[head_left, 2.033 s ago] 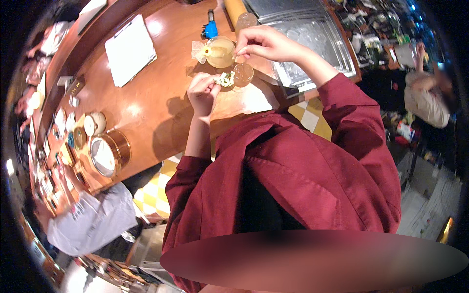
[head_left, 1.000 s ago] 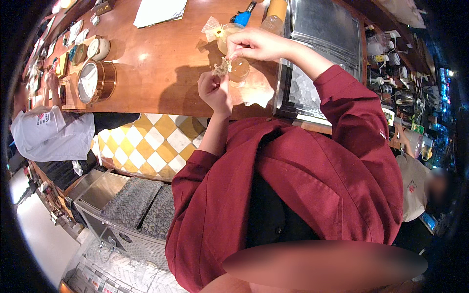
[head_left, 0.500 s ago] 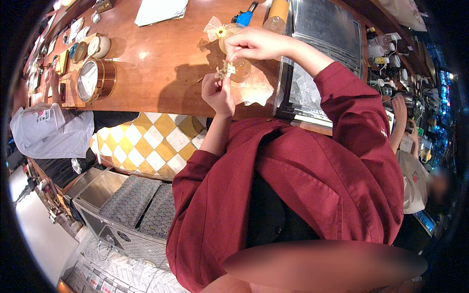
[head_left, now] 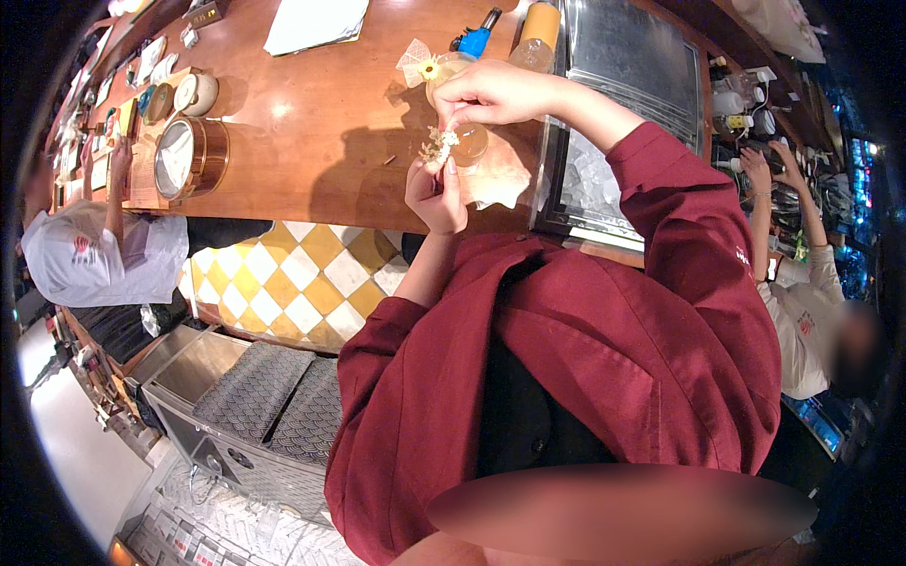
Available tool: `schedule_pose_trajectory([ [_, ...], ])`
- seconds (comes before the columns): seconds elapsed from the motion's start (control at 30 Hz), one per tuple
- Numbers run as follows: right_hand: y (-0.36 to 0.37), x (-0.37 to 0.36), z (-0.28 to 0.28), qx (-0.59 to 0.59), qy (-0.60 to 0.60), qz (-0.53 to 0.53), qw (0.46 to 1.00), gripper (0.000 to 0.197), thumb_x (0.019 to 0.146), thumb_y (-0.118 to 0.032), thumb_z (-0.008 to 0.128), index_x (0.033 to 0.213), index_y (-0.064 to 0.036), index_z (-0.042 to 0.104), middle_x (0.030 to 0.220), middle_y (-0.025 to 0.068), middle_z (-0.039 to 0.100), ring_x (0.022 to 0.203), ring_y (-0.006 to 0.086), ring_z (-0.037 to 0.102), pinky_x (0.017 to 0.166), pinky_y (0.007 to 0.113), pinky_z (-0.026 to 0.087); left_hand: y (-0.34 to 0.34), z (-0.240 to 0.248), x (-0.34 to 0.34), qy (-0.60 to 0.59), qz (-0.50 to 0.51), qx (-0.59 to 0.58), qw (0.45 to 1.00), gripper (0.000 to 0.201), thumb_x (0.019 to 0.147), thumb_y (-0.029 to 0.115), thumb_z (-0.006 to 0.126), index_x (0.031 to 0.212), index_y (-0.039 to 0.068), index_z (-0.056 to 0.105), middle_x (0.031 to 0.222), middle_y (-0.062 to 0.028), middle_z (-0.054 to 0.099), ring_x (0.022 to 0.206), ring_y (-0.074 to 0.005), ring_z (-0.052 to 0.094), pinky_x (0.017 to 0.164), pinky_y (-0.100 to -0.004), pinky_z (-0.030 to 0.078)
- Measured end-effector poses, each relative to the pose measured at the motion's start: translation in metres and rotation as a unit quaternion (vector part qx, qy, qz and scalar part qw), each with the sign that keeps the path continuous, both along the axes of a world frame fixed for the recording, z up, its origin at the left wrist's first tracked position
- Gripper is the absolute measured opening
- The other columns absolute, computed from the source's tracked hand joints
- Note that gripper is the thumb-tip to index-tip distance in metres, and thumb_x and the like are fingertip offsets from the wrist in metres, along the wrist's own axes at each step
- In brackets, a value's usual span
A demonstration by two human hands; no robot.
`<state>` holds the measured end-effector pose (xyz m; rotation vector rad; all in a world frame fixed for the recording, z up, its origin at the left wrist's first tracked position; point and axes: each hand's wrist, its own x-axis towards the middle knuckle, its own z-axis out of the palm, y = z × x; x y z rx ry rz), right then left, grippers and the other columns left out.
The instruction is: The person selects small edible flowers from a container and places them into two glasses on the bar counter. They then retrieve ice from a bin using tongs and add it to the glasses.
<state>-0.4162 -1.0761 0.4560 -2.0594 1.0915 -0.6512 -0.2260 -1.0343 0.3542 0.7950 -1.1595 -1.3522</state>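
Observation:
My left hand is closed in a pinch on a sprig of small pale dried flowers, held up over the counter's near edge. Above it, my right hand has its fingertips pressed together at the top of the same sprig. Just behind the flowers stands a clear glass with amber liquid, partly covered by the sprig. Beyond my right hand is another glass, mostly hidden by the hand, with a pale lacy leaf and a small yellow flower at its rim.
On the wooden counter are a blue torch, a bottle with a yellow top, white papers and a wooden bucket. An ice bin lies right. People in white and beige work at either side.
My left hand has dropped slightly and turned, and more of the sprig shows between the hands. My right hand stays nearly in place. The co-worker on the right has raised both arms.

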Motion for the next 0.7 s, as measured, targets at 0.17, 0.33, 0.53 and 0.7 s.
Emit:
schedule_pose_trajectory([
  [0.17,-0.001,-0.003,-0.001,0.017,0.006,-0.004,1.000,0.013,0.088,-0.019,0.064,0.087,-0.0066,0.061,0.073,0.0033,0.062,0.062,0.0160,0.054,0.060,0.031,0.041,-0.003,-0.013,0.006,-0.021,-0.004,-0.031,0.999,0.005,0.084,-0.007,0.058,0.081,-0.003,0.061,0.076,-0.0038,0.052,0.068,-0.0104,0.047,0.061,-0.0221,0.036],
  [0.33,0.002,-0.004,0.005,0.035,0.011,-0.007,0.999,0.016,0.088,-0.022,0.065,0.092,-0.0069,0.066,0.066,0.0022,0.056,0.060,0.0143,0.050,0.059,0.030,0.040,-0.003,0.000,0.004,-0.052,0.011,-0.068,0.996,0.008,0.083,-0.006,0.057,0.076,-0.003,0.058,0.072,-0.0031,0.047,0.065,-0.0112,0.044,0.059,-0.0239,0.034],
  [0.53,0.000,-0.005,0.001,0.053,-0.014,-0.005,0.998,0.016,0.088,-0.020,0.064,0.096,-0.0067,0.067,0.065,0.0029,0.053,0.061,0.0138,0.050,0.060,0.030,0.041,-0.009,-0.017,0.010,-0.023,-0.008,-0.097,0.995,0.008,0.083,-0.006,0.058,0.076,-0.004,0.058,0.073,-0.0034,0.048,0.065,-0.0109,0.044,0.059,-0.0235,0.034],
  [0.7,0.000,-0.002,-0.001,-0.010,-0.047,0.001,0.999,0.011,0.088,-0.015,0.062,0.093,-0.0054,0.065,0.073,0.0040,0.060,0.066,0.0170,0.056,0.064,0.031,0.044,-0.006,-0.010,0.007,-0.023,0.022,-0.075,0.997,0.023,0.088,0.002,0.057,0.067,0.000,0.050,0.073,-0.0012,0.043,0.062,-0.0091,0.040,0.055,-0.0238,0.030],
])
